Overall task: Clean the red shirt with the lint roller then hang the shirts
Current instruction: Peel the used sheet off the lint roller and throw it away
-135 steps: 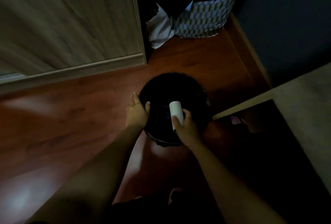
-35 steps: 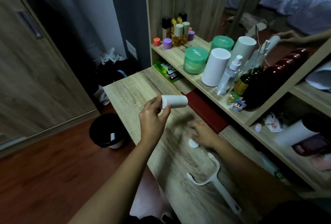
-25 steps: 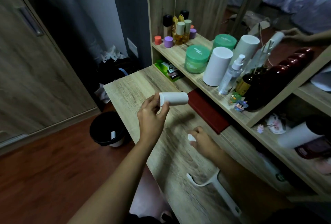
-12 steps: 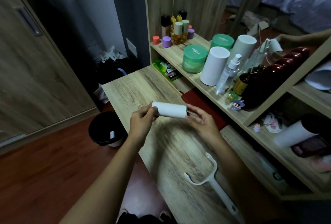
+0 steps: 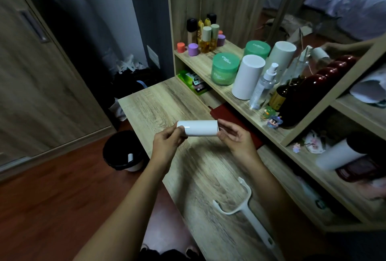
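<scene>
White adhesive roll point(image 5: 197, 128) is held level above the tabletop point(image 5: 158, 104), left hand point(image 5: 167, 141) and right hand point(image 5: 236, 137) each pinching one end, probably readying it for the handle. The empty roller handle point(image 5: 242, 208) lies on the tabletop beside the right forearm. Crowded shelf point(image 5: 208, 68) to the right, open floor to the left; red shirt not in view.

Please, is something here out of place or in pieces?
Yes. The lint roller is in two parts: the left hand and right hand hold the white roll above the desk, while its empty handle lies on the desk, nearer the person. Nothing looks spilled.
</scene>
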`<move>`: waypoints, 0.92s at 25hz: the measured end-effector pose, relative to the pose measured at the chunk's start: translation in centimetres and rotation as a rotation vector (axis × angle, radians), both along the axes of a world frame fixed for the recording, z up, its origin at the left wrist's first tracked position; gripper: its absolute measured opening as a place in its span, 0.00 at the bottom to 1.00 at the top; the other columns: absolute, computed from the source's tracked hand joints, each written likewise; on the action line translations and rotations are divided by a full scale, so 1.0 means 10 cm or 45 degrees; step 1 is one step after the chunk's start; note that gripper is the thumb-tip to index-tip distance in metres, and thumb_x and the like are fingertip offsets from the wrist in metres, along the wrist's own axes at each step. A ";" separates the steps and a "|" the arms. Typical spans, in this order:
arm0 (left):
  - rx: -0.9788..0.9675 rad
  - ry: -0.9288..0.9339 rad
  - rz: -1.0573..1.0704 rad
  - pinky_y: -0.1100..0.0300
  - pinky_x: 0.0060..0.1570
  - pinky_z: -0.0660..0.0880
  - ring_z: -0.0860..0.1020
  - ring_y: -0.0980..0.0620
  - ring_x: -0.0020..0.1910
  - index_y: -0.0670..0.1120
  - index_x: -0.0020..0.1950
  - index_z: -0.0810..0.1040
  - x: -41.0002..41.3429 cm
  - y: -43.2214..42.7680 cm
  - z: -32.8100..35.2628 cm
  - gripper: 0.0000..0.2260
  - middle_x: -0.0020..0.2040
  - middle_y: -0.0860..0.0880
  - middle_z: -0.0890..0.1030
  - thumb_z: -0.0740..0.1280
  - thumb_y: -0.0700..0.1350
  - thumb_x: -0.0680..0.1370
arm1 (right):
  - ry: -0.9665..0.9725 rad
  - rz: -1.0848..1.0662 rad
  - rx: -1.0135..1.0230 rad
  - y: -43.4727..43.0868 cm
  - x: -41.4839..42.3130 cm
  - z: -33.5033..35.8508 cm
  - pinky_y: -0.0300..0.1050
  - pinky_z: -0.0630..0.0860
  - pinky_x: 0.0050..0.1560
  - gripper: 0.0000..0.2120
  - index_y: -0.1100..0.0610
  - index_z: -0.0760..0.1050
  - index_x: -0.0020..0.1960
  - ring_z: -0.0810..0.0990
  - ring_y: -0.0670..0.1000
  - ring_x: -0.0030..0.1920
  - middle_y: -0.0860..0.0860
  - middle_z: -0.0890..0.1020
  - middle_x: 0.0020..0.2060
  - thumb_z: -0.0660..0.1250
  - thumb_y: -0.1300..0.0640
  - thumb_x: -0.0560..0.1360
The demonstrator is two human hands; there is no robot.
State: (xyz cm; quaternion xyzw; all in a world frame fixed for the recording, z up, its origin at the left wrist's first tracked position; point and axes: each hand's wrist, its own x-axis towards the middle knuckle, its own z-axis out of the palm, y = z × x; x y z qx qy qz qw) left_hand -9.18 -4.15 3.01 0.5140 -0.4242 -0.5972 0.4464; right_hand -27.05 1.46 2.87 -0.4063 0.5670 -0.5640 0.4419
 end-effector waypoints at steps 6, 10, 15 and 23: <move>0.067 0.120 0.056 0.54 0.55 0.76 0.79 0.49 0.42 0.38 0.49 0.81 0.00 0.01 0.00 0.07 0.41 0.43 0.80 0.64 0.38 0.77 | -0.016 -0.007 -0.030 -0.02 0.04 -0.01 0.31 0.76 0.50 0.17 0.57 0.73 0.60 0.79 0.44 0.54 0.55 0.78 0.58 0.65 0.68 0.73; 0.079 0.176 0.044 0.54 0.56 0.76 0.80 0.48 0.45 0.33 0.56 0.78 0.00 0.02 -0.06 0.11 0.45 0.42 0.81 0.65 0.38 0.76 | -0.024 -0.085 -0.052 -0.01 0.09 -0.02 0.28 0.75 0.49 0.16 0.59 0.73 0.60 0.80 0.33 0.47 0.49 0.78 0.54 0.65 0.69 0.74; 0.084 0.207 0.030 0.55 0.56 0.75 0.79 0.48 0.46 0.34 0.56 0.79 -0.02 0.05 -0.07 0.12 0.41 0.48 0.83 0.65 0.39 0.76 | 0.164 -0.218 -0.092 0.01 0.17 -0.06 0.22 0.70 0.51 0.14 0.66 0.74 0.61 0.75 0.39 0.54 0.52 0.74 0.58 0.63 0.66 0.76; 0.099 0.231 0.106 0.62 0.47 0.76 0.78 0.55 0.39 0.39 0.60 0.77 -0.12 0.04 -0.05 0.14 0.46 0.45 0.77 0.64 0.43 0.77 | 0.321 -0.253 -0.123 0.02 0.23 -0.10 0.25 0.71 0.54 0.14 0.65 0.74 0.60 0.76 0.47 0.54 0.52 0.73 0.53 0.64 0.66 0.75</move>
